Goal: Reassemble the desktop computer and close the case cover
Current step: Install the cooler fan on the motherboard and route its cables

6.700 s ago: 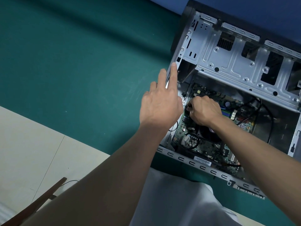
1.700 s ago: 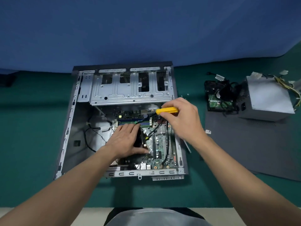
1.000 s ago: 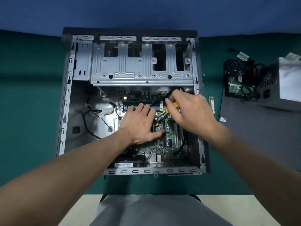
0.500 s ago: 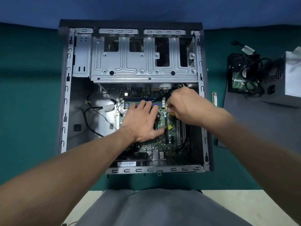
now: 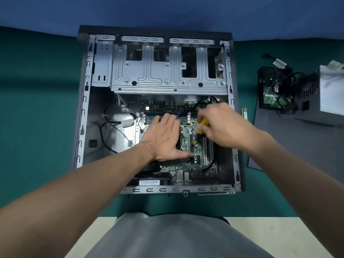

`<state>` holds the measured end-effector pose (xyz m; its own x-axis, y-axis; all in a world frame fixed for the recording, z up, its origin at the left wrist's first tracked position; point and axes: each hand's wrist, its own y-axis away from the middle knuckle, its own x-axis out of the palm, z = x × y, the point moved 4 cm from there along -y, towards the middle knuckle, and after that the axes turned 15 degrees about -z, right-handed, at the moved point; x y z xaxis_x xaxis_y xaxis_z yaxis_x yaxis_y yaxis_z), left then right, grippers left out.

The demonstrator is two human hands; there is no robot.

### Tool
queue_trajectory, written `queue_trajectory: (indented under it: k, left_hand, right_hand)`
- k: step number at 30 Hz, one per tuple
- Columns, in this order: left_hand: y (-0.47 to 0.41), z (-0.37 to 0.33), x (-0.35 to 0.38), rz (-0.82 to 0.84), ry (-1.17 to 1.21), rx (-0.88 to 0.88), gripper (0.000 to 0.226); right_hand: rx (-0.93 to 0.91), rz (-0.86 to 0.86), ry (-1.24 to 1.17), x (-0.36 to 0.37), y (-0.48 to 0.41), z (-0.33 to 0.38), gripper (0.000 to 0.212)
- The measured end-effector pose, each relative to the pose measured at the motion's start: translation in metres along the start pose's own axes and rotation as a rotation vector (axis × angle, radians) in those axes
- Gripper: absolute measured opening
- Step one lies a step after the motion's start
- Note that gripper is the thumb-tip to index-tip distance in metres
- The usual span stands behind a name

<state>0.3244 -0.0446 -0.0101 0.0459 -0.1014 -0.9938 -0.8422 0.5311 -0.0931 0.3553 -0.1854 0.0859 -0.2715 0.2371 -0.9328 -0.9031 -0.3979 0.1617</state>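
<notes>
The open computer case (image 5: 81, 127) lies flat on the green mat, its cover off. A green motherboard (image 5: 188, 138) sits in its lower middle. My left hand (image 5: 163, 138) lies flat on the board with straight fingers, covering the part under its palm. My right hand (image 5: 221, 125) grips a yellow-handled screwdriver (image 5: 202, 125), whose tip points down at the board just right of my left hand. The silver drive cage (image 5: 167, 71) fills the case's far half.
A RAM stick (image 5: 244, 113) lies on the mat beside the case's right wall. On a grey panel (image 5: 297, 146) at the right stand a hard drive with black cables (image 5: 275, 92) and a grey power supply (image 5: 325, 101). Loose black cables (image 5: 104, 135) lie inside the case's left bay.
My head has come closer over the case. My right hand has brought the screwdriver from level above the board to tip-down on it. My left hand stays flat on the board.
</notes>
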Motion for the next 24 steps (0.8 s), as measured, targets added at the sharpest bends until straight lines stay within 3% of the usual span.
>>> queue_trajectory:
  k: [5, 13, 24]
  left_hand:
    - [0.002, 0.0, -0.001, 0.023, -0.031, 0.022, 0.085]
    - [0.001, -0.001, 0.004, 0.039, -0.041, 0.008, 0.077]
    - [0.0, -0.002, 0.003, 0.036, -0.044, 0.016, 0.077]
  right_hand:
    - [-0.016, -0.241, -0.116, -0.011, -0.003, -0.006, 0.01]
    - [-0.051, -0.326, -0.161, -0.001, 0.002, -0.009, 0.011]
    - [-0.087, -0.314, -0.164, 0.0, 0.001, -0.011, 0.01]
